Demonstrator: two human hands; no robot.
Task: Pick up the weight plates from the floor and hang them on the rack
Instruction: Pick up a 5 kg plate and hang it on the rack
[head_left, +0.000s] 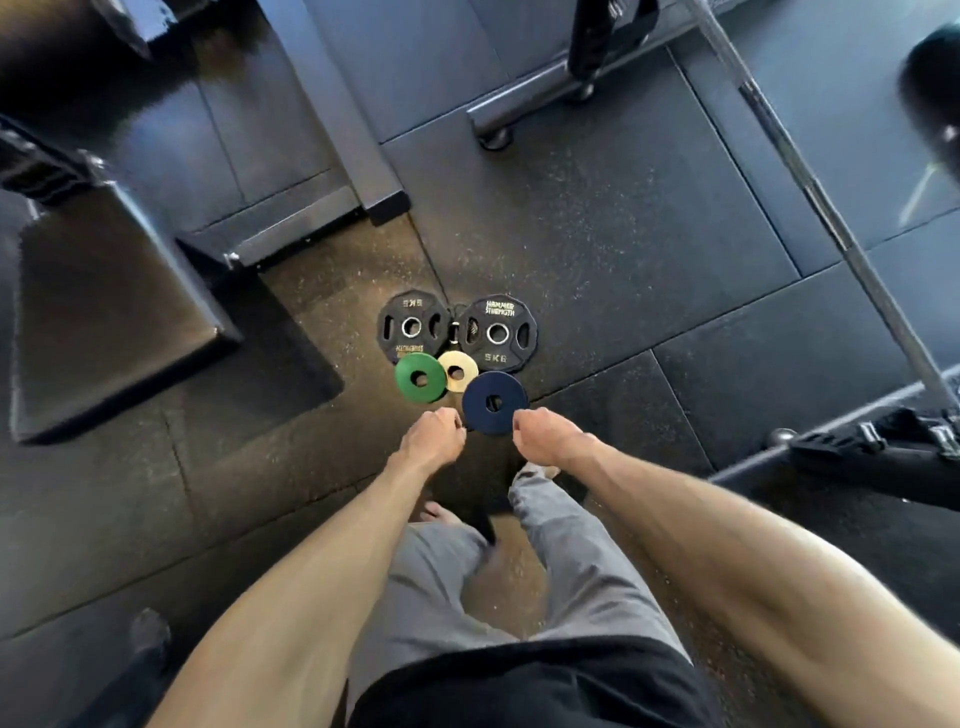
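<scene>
Several weight plates lie together on the rubber floor in front of my feet. Two are black 5 kg plates, one on the left (413, 307) and one on the right (500, 313). Below them sit a small green plate (408, 370), a cream plate (466, 360) and a dark blue plate (479, 396). My left hand (434, 434) is at the blue plate's lower left edge with its fingers curled. My right hand (548, 436) touches the plate's lower right edge, also curled. Whether either hand grips the plate is unclear.
A steel barbell (831, 218) runs diagonally down the right side to black equipment (857, 452). A rack foot tube (519, 111) lies at the top centre. A dark frame beam (337, 114) and a black box (104, 301) stand on the left. My grey-trousered legs are below.
</scene>
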